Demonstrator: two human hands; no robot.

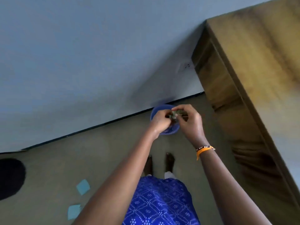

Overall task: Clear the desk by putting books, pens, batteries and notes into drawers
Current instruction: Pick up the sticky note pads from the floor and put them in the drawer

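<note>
Clearly both hands, left (pixel 159 120) and right (pixel 189 120), pinched a small greenish object (pixel 175 114) over the blue bowl (pixel 172 130); blurred, unidentifiable. Loosened fingers might drop it. Blue notes (pixel 83 186) lay on the floor (pixel 81 151).

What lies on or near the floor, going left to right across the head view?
Dark round shape → two blue notes → blue bowl beneath both hands → wooden desk.
</note>
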